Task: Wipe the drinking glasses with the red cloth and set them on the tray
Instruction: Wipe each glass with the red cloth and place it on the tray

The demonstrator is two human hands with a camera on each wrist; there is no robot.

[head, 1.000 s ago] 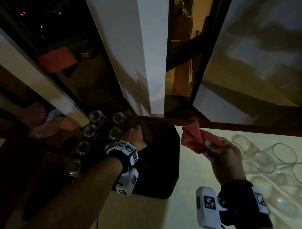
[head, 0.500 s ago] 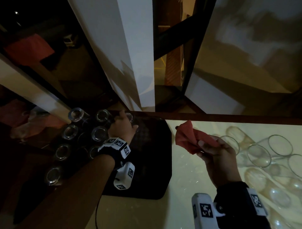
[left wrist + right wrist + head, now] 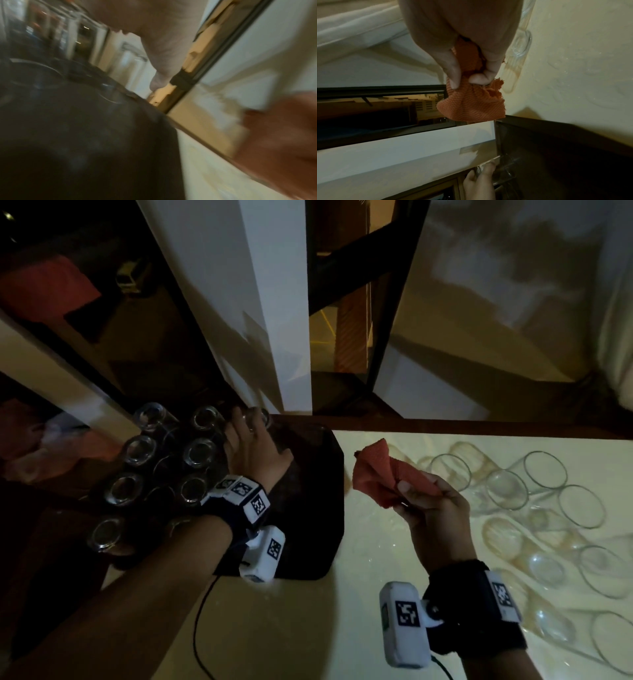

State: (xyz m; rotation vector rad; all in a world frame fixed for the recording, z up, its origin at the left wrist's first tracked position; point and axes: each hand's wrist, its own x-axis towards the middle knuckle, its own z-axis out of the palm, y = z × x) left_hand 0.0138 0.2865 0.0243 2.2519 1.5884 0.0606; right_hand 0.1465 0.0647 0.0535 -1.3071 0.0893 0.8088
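Shifted toward tray's (image 3: 318, 508) far corner: left hand (image 3: 251, 451) gripping upright glass (image 3: 258, 417); right hand (image 3: 428, 508) clutching red cloth (image 3: 380, 470), nearer glasses lying rightward (image 3: 507, 487).

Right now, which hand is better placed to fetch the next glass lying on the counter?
Probably the right hand: it hovers beside the lying glasses, though it already holds the red cloth. The left hand is busy with a glass over the dark tray.
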